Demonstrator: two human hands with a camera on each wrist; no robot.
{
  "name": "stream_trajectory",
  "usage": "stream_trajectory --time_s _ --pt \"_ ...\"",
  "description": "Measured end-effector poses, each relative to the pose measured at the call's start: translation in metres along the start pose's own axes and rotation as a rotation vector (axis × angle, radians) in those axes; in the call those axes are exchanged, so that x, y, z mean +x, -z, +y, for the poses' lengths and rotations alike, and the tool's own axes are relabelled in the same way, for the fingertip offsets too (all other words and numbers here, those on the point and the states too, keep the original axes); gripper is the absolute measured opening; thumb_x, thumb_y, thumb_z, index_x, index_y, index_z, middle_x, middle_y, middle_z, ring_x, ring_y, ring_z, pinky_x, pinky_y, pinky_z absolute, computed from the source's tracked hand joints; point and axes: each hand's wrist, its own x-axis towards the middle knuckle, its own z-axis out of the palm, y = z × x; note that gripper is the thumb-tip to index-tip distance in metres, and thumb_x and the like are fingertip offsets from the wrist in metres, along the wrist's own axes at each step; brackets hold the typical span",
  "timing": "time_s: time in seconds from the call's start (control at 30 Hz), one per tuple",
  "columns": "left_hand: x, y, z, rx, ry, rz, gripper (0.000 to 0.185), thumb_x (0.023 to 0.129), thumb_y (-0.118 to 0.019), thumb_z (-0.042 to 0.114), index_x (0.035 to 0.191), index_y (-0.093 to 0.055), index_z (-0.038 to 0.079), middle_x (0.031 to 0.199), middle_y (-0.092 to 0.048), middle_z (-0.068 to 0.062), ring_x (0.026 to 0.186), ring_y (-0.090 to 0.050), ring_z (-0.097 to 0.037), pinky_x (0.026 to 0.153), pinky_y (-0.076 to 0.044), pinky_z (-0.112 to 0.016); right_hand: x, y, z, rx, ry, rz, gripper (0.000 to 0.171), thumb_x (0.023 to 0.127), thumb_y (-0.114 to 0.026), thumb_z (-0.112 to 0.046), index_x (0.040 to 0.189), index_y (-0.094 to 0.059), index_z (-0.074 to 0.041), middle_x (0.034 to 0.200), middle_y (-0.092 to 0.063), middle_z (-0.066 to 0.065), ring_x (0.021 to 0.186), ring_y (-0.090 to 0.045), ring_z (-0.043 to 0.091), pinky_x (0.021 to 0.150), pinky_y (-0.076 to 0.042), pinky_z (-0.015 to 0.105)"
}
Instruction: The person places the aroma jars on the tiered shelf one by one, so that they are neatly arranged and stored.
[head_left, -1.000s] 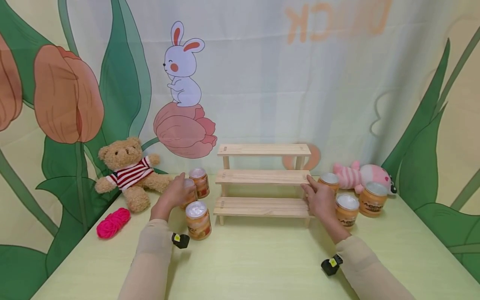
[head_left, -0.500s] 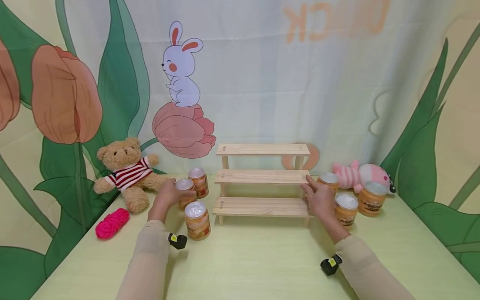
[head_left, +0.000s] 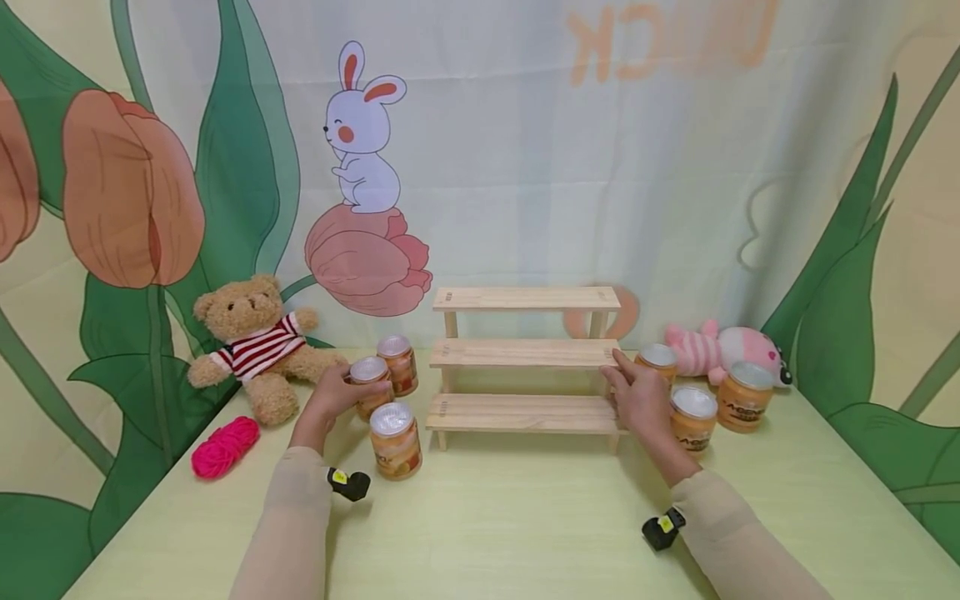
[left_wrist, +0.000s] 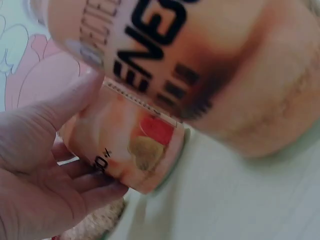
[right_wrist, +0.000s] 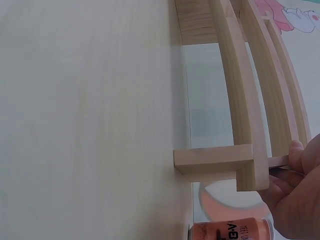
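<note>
We are facing a cloth backdrop (head_left: pixel 525 167) that is hanging in faint folds, its print showing tulips and a white rabbit. Below it the pale, finely streaked surface (head_left: pixel 487 533) is spreading out. Towards its rear a three-tier rack (head_left: pixel 517 353) of light wood is standing, its flat, square-edged planks rising like steps. To the left a teddy bear (head_left: pixel 258 348) of nubbly brown plush is leaning back in a red-and-white striped top; to the right a pink plush toy (head_left: pixel 723 354) is lying stretched out.

We are seeing the left hand (head_left: pixel 330 398) curling thumb and fingers around the middle can (head_left: pixel 372 407), and the right hand (head_left: pixel 641 396) pinching the right end of the rack's middle plank. The middle can is standing upright left of the rack, between a back can (head_left: pixel 397 368) and a front can (head_left: pixel 396 447). Three more cylindrical cans (head_left: pixel 693 427) are standing at the right, all six showing orange labels and silvery round lids. Near the bear's foot, bright pink yarn (head_left: pixel 225 447) is lying in a soft, stringy bundle.
</note>
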Motion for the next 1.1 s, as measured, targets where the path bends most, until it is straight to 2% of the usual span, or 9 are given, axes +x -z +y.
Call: stream_trajectory --time_s 0.13,0.27,0.4,0.57,0.83,0.97,1.1 --pt "0.002 0.000 -0.008 -0.076 -0.034 -0.033 0.069 0.084 -0.083 0.036 0.136 -0.056 0.000 0.133 -0.057 -0.022 0.122 -0.051 -0.034 0.105 -0.041 -0.048 0.000 0.001 0.001 -0.006 -0.003 0.012 0.042 0.097 -0.069 -0.023 0.134 -0.063 -0.003 0.107 -0.072 0.018 0.060 -0.062 0.017 0.053 -0.048 0.025" --pt "0.002 0.000 -0.014 -0.165 -0.043 -0.038 0.071 0.084 -0.083 0.033 0.142 -0.055 0.005 0.140 -0.054 -0.021 0.129 -0.048 -0.033 0.109 -0.038 -0.048 0.001 0.000 0.002 -0.022 -0.004 0.013 0.042 0.097 -0.069 -0.024 0.134 -0.063 -0.004 0.112 -0.070 0.019 0.068 -0.065 0.024 0.061 -0.051 0.033" --pt "0.001 0.001 -0.016 -0.182 -0.033 -0.012 0.076 0.081 -0.085 0.038 0.144 -0.055 0.009 0.142 -0.054 -0.018 0.131 -0.048 -0.032 0.109 -0.039 -0.047 0.001 -0.001 0.002 -0.024 -0.005 0.015 0.042 0.097 -0.069 -0.023 0.134 -0.063 -0.004 0.115 -0.069 0.019 0.075 -0.065 0.028 0.068 -0.053 0.042" --pt "-0.001 0.005 -0.012 -0.142 0.003 -0.002 0.080 0.079 -0.085 0.044 0.144 -0.055 0.010 0.140 -0.055 -0.017 0.128 -0.050 -0.031 0.106 -0.042 -0.046 0.001 -0.001 0.001 -0.025 -0.003 0.013 0.042 0.097 -0.069 -0.023 0.134 -0.063 -0.004 0.113 -0.071 0.017 0.069 -0.065 0.025 0.061 -0.051 0.037" --pt "-0.013 0.021 0.014 -0.017 0.020 0.019 0.076 0.076 -0.083 0.055 0.134 -0.064 0.009 0.131 -0.063 -0.013 0.116 -0.057 -0.028 0.096 -0.049 -0.042 0.001 -0.002 0.002 -0.021 -0.001 0.010 0.042 0.097 -0.069 -0.024 0.134 -0.063 -0.005 0.108 -0.072 0.017 0.066 -0.063 0.022 0.055 -0.048 0.029" --pt "-0.020 0.031 0.032 -0.020 0.006 0.023 0.076 0.076 -0.083 0.056 0.134 -0.064 0.009 0.129 -0.063 -0.013 0.116 -0.057 -0.028 0.095 -0.050 -0.042 0.001 -0.001 0.002 -0.006 0.006 0.007 0.042 0.097 -0.069 -0.022 0.134 -0.063 -0.003 0.109 -0.072 0.018 0.060 -0.062 0.017 0.051 -0.047 0.024" --pt "-0.027 0.034 0.052 -0.047 -0.025 0.061 0.077 0.073 -0.084 0.057 0.132 -0.066 0.010 0.129 -0.063 -0.013 0.119 -0.054 -0.028 0.099 -0.047 -0.046 0.000 -0.001 0.004 -0.017 0.015 0.014 0.042 0.097 -0.069 -0.023 0.134 -0.063 -0.003 0.114 -0.070 0.017 0.065 -0.063 0.020 0.055 -0.049 0.029"
